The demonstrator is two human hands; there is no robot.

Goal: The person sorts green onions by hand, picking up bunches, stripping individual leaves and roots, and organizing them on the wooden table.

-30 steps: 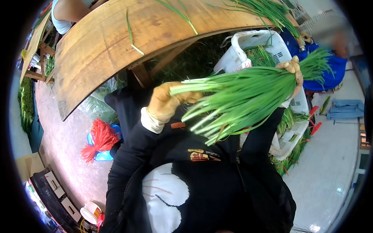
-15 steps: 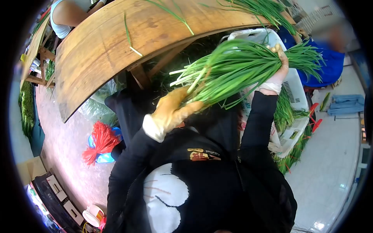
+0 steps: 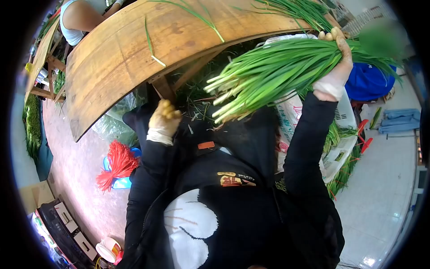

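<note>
My right hand (image 3: 338,65) is closed around the leafy part of a thick bunch of garlic chives (image 3: 277,71), holding it up beyond my lap. The pale stem ends point left and slightly down, while the leaf tips trail off past my wrist to the right. Left of the bunch and apart from it, my gloved left hand (image 3: 164,119) is curled into a fist near the table's underside. Whatever its fingers may hold is hidden. Loose plant scraps (image 3: 197,112) lie between the left hand and the stem ends.
A curved wooden table (image 3: 116,54) bears stray chives and another pile (image 3: 295,11). Beside my right arm stands a white plastic crate (image 3: 342,154) with greens. Red ties (image 3: 118,163) lie on the floor at left. Another person's arm (image 3: 83,18) shows at upper left.
My left hand has let go of the stem ends and drawn back left, closing into a fist. My right hand has moved the bunch up and right.
</note>
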